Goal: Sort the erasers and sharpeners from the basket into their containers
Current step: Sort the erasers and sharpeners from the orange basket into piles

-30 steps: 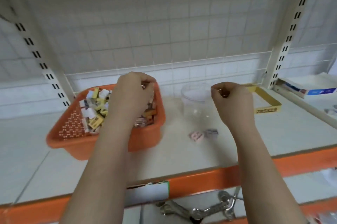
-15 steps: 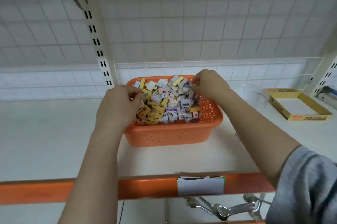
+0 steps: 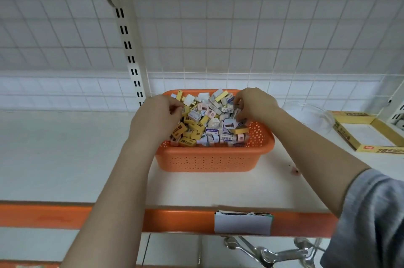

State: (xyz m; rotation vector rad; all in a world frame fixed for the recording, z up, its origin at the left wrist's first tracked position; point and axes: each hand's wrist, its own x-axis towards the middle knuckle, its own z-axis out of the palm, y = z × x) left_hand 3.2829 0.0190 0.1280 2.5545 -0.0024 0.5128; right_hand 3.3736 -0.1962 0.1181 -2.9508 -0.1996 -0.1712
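Orange plastic basket [image 3: 209, 159] sits on the white shelf [image 3: 54, 158], perforated walls, heaped with a pile of small erasers and sharpeners [image 3: 207, 121] in yellow, white, pink and blue wrappers. Both hands are over it. Left hand [image 3: 156, 119] is at the near-left side of the heap, fingers [image 3: 175, 107] curled down into the pieces, tips buried among the yellow ones; whether they have pinched a piece cannot be told, the knuckles hide it. Right hand [image 3: 254, 102] is at the far-right corner, fingers curled inward too, tips touching the white and blue pieces right under them; again, a hold on any single piece cannot be made out. A grey sleeve [image 3: 369, 219] covers the right upper arm. Off to the right, a clear plastic tub [image 3: 308, 114] stands just beside the basket, and beyond it a shallow yellow cardboard tray [image 3: 347, 132]. Below the shelf's orange front edge [image 3: 175, 220] hang metal wrenches [image 3: 273, 252].
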